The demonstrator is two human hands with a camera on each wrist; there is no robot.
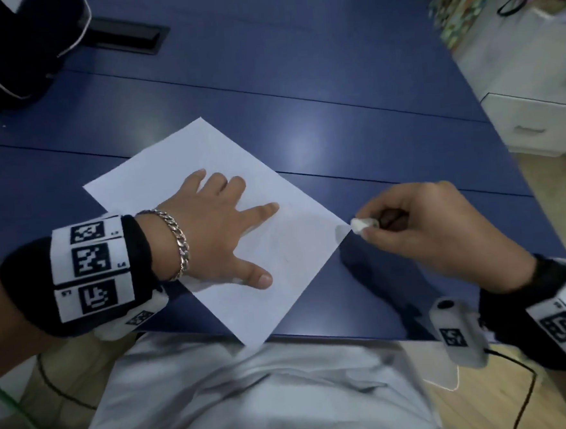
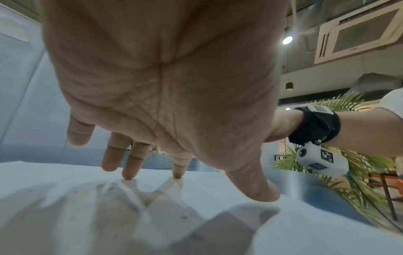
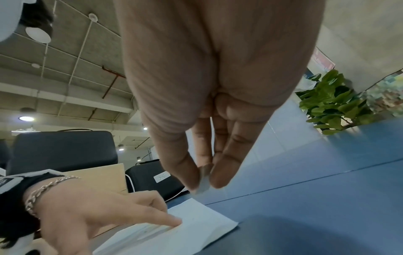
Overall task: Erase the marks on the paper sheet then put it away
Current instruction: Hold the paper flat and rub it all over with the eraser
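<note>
The white rectangular paper sheet [image 1: 158, 176] lies flat on the blue tabletop [image 1: 299, 89], turned diagonally, its right corner pointing at the right hand [image 1: 420, 231]. That hand hovers just off this corner, thumb and fingers pinching a small white eraser [image 1: 362, 223]. The left hand [image 1: 216, 232] is nearer the sheet's middle, fingers spread and pressing it down. Marks are too faint to confirm; erasing appears unfinished.
</note>
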